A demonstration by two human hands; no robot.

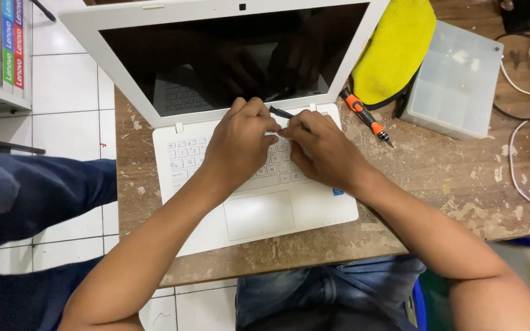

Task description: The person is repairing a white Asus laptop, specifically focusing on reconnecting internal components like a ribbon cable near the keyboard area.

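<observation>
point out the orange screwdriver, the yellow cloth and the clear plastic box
orange screwdriver (364,116), head view, on its orange handle
yellow cloth (394,49), head view, middle of the fabric
clear plastic box (458,76), head view, centre of its lid

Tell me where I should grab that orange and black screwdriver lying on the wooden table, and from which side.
Probably best taken by the orange and black screwdriver handle, the thick upper-left end beside the yellow cloth. Come from above and the right, since the white laptop and the right hand crowd its left. The thin metal tip points down-right and offers little grip.
</observation>
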